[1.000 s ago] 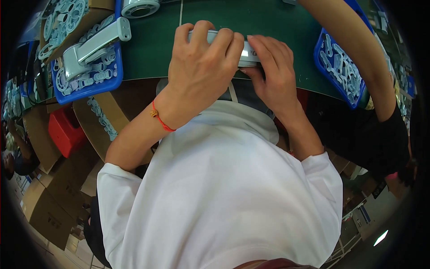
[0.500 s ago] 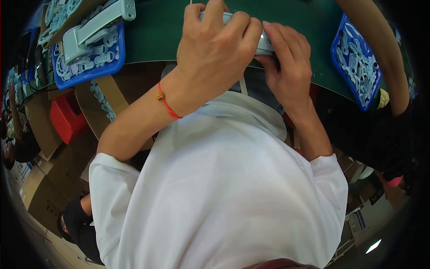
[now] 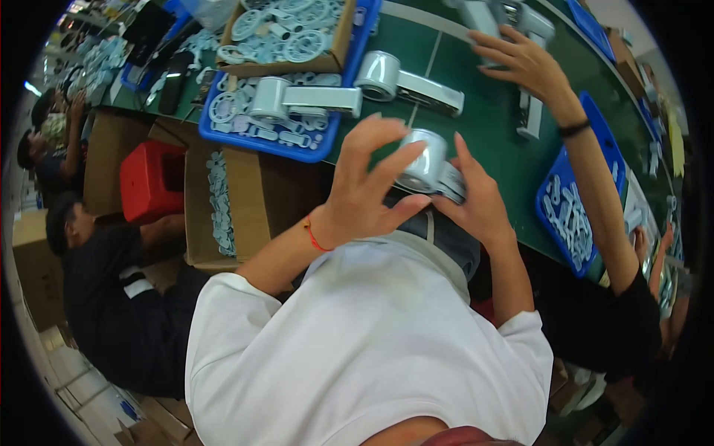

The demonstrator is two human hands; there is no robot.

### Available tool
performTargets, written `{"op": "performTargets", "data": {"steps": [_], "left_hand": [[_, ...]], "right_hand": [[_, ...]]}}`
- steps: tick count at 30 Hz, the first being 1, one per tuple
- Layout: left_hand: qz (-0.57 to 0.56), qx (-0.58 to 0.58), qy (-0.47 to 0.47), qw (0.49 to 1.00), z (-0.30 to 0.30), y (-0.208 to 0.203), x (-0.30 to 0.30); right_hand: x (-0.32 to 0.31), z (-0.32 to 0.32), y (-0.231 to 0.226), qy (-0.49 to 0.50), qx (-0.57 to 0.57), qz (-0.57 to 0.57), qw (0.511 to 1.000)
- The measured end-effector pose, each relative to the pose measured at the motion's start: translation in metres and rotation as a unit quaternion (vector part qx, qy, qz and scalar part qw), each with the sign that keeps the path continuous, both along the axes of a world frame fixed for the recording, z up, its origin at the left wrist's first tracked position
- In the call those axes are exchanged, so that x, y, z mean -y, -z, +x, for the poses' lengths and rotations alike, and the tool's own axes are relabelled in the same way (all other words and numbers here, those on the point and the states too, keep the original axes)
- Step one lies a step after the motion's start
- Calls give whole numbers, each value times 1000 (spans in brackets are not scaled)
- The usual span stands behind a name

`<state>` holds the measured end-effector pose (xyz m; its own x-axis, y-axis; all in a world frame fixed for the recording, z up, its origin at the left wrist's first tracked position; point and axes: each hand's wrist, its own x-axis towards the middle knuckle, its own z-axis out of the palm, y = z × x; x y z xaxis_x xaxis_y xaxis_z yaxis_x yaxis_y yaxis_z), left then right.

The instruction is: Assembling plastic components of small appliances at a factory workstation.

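In front of my body, over the near edge of the green table, is a glossy white plastic housing with a round drum-shaped head and a short flat arm. My right hand grips it at the arm end, thumb below and fingers along the far side. My left hand is beside the drum head, its fingers spread and curved, slightly blurred. The index finger overlaps the drum in view, and whether it touches cannot be told. A similar white housing lies on the table beyond my hands.
At left, a blue tray of pale parts bears another housing and a cardboard box of rings. A co-worker's arm reaches from the right toward more housings. A blue tray of small parts stands right.
The view has shifted, showing more table. My left hand, earlier closed over the housing, has opened its fingers, uncovering the drum head. The co-worker's hand now shows at the far housings.
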<state>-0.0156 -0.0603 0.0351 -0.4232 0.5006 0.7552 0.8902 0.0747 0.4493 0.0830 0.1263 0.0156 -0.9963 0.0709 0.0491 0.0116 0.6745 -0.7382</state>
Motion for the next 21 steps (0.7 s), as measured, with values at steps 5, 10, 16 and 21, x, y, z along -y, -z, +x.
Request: {"op": "performTargets", "data": {"steps": [5,10,16,21], "left_hand": [[38,250,14,967,5,32,-32],[-31,316,104,942,-7,54,-61],[-59,276,110,953,-7,56,-64],[-77,232,93,965,0,57,-61]], "right_hand": [[-11,21,-21,52,-169,-356,918],[-22,5,-49,79,-216,-418,879],[-16,24,10,216,-134,-191,948],[-5,35,20,178,-397,-331,837]]}}
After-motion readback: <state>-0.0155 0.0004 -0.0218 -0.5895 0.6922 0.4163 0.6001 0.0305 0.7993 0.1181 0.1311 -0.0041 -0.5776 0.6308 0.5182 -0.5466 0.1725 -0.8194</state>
